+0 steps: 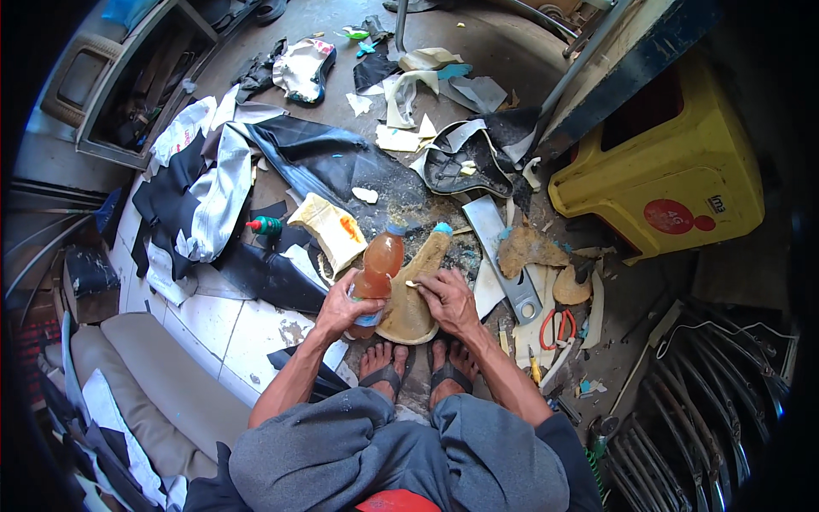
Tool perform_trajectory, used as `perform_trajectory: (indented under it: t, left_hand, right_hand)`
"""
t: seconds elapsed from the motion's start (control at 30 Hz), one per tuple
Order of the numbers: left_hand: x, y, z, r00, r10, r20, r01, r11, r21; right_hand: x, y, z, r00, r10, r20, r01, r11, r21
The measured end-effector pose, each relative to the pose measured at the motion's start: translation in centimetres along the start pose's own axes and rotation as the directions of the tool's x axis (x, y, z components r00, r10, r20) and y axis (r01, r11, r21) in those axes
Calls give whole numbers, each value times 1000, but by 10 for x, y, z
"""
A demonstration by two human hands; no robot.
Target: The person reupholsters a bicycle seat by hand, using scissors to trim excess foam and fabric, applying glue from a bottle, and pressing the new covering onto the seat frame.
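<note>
My left hand [341, 307] is wrapped round a clear plastic bottle [382, 258] with a blue cap and orange-brown liquid, tilted slightly to the right. Just right of it, a tan foam seat pad [405, 320] stands between the bottle and my right hand, above my feet. My right hand [452, 303] is closed in a pinch on a small pale yellow scrap [411, 283], held at the pad's surface. The narrow far end of the pad carries a light blue patch [442, 229]. Part of the pad is hidden by the bottle and my fingers.
Beyond the bottle lie a cream foam block [328, 235] and a green bottle with a red cap [264, 225]. To the right are a flat metal bar [505, 260], red-handled pliers [559, 328] and a yellow plastic stool [665, 171]. Black sheeting [316, 158] and scraps cover the floor ahead.
</note>
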State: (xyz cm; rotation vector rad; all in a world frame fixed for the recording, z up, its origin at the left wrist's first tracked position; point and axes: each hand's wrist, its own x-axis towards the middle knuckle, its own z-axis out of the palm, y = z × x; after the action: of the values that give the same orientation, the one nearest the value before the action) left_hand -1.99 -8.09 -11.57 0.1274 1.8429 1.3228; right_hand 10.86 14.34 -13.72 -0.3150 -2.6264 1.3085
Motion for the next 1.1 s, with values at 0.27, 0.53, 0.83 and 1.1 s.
perform_trajectory:
  t: [0.27, 0.53, 0.83, 1.1]
  left_hand:
    - [-10, 18, 3, 999, 10, -42, -7, 997, 72]
    - [-14, 8, 6, 991, 32, -133, -20, 996, 87]
    - [-26, 24, 4, 979, 199, -40, -160, 878, 452]
    - [-31, 33, 14, 950, 311, -34, -253, 828, 501]
  right_hand:
    - [-25, -11, -8, 972, -101, 214, 119, 990, -75]
    - [-65, -9, -11, 936, -198, 291, 255, 952, -170]
    - [-28, -35, -55, 976, 208, 63, -217, 939, 268]
    - [17, -42, -73, 952, 296, -83, -251, 904, 346]
